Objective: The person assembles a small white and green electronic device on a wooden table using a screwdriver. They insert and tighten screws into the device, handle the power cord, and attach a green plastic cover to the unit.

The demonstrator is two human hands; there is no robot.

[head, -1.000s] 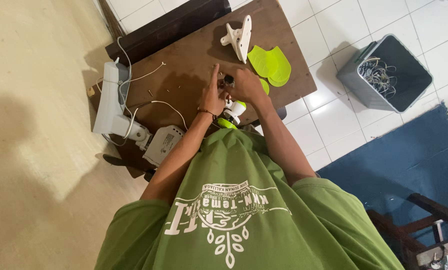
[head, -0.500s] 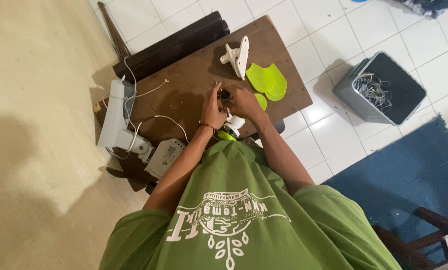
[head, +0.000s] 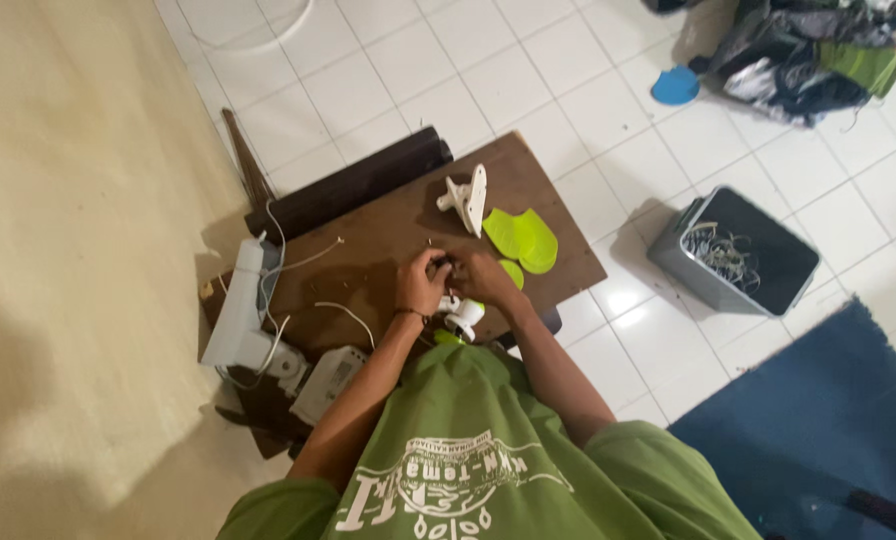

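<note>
Brown table | left hand, right hand together | grip unclear; held part hidden

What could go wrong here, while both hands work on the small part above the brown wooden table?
1. The small white plastic part sits at the near edge of the brown wooden table, just under the left hand and right hand; a nudge might knock it off.
2. The thin white cable lies loose beside the left hand and could perhaps snag on it.
</note>
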